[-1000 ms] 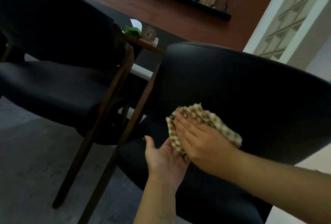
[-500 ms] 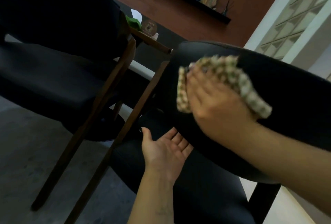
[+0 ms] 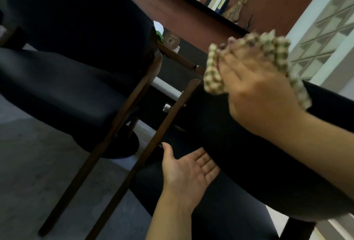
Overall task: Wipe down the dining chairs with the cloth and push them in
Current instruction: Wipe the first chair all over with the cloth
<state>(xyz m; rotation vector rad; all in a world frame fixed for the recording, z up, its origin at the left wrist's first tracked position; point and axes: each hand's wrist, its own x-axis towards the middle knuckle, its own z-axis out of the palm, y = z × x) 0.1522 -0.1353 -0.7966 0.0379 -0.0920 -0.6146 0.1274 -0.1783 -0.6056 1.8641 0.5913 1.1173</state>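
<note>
The right hand [image 3: 256, 94] reaches in from the lower right on a bare forearm, back of the hand facing the camera, fingers [image 3: 232, 52] extended and close together, lying flat against a beige-and-white checked woven cloth [image 3: 212, 75] that wraps past the fingertips and along the outer edge of the hand. The image is blurred around this hand. The left hand [image 3: 187, 170] comes up from the bottom edge on a bare forearm, palm turned upward, fingers straight and relaxed, thumb spread to the left, holding nothing.
</note>
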